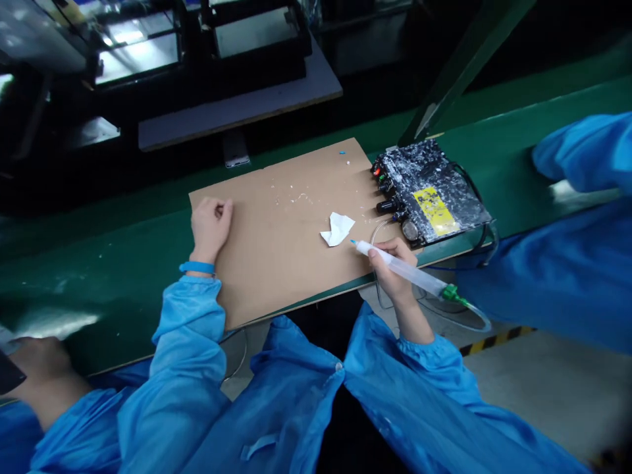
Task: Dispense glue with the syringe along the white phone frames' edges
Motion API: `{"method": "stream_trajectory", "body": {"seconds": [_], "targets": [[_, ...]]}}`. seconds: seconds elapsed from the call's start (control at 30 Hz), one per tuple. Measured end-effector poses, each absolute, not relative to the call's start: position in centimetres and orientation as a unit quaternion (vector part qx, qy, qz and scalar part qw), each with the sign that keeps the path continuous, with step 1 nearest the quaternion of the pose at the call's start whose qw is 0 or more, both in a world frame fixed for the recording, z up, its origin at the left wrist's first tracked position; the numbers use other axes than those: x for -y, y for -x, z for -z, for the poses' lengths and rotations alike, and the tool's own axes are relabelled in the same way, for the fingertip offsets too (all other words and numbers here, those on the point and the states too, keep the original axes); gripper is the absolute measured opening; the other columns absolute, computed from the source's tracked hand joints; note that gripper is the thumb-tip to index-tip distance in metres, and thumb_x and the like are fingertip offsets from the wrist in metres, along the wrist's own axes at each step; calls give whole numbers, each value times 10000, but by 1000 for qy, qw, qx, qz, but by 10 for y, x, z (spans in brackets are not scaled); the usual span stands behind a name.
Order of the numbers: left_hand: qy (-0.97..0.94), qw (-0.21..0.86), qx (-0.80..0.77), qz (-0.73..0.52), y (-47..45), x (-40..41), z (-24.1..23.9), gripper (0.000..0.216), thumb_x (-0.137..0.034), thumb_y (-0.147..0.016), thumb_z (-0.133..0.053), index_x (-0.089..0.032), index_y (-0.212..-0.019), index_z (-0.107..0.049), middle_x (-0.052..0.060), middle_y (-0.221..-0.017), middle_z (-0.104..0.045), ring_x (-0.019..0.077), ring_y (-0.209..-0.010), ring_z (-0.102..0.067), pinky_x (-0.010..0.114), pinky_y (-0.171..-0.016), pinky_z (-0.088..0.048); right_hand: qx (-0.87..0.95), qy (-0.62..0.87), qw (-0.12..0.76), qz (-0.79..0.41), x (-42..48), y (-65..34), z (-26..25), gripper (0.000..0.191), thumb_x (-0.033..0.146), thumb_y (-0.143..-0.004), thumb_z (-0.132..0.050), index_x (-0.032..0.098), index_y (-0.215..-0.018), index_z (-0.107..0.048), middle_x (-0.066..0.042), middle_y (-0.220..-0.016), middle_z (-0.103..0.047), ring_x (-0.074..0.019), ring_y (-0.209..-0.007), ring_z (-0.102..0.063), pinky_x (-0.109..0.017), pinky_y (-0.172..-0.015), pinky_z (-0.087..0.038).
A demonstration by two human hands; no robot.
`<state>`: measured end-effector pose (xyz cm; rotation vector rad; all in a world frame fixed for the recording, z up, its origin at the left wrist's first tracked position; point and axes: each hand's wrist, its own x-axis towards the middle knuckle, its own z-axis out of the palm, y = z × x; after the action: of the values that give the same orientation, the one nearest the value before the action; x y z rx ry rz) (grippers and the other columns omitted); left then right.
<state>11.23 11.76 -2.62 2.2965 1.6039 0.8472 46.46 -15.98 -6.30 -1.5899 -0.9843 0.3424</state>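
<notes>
My right hand (395, 273) is wrapped round a translucent glue-dispensing syringe (415, 272). The syringe slants, its blue tip up and to the left, just above the brown cardboard sheet (281, 257). A green cap (450, 293) at its rear end joins a clear air hose (481, 316). Left of the tip lies a crumpled white tissue (338, 229). My left hand (211, 227), with a blue wrist strap (197, 267), rests at the cardboard's left edge. Its fingers are curled into a loose fist, and I see nothing in them.
A paint-spattered dispenser box (434, 184) with knobs, a gauge and a yellow label stands right of the cardboard. White specks and a small blue piece (342, 153) lie on the cardboard. Co-workers' blue sleeves (587, 151) show at the right, and a co-worker's hand (47, 375) at lower left.
</notes>
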Motion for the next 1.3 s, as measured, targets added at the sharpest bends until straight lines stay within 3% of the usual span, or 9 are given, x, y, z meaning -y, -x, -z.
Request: {"method": "stream_trajectory", "body": {"seconds": [0.17,0.37,0.7,1.3], "targets": [[-709,123,-631,-291,-86,-134,38,305,-230,-990,-678,-237,-735,-509,23,-805,-532,212,-783,-493,356,-780,-362,450,718,524,-91,159,-460,66,364,585,-951,-828,228,-944,-761,-25,-740,-767,-186,-584,-657,-309,-543,-487],[-733,128,-619,-252,-92,-128,40,326,-286,-1051,-689,-213,-774,-533,24,-851,-579,195,-803,-481,334,-729,-300,485,727,486,-13,156,-449,67,325,538,-936,-820,233,-1032,-762,-18,-774,-784,-186,-601,-676,-314,-597,-538],[-739,102,-636,-195,-91,-122,33,315,-477,-1051,-532,-236,-849,-554,30,-948,-648,231,-939,-601,333,-788,-393,468,763,443,-48,151,-446,62,427,621,-934,-731,218,-1073,-748,5,-735,-733,-157,-599,-619,-286,-615,-519],[-721,89,-656,-203,-96,-122,35,238,-396,-978,-584,-238,-803,-549,3,-863,-588,204,-878,-540,280,-775,-335,489,752,439,-55,152,-445,61,429,608,-961,-716,210,-1118,-754,-7,-761,-758,-162,-626,-671,-275,-626,-545]]}}
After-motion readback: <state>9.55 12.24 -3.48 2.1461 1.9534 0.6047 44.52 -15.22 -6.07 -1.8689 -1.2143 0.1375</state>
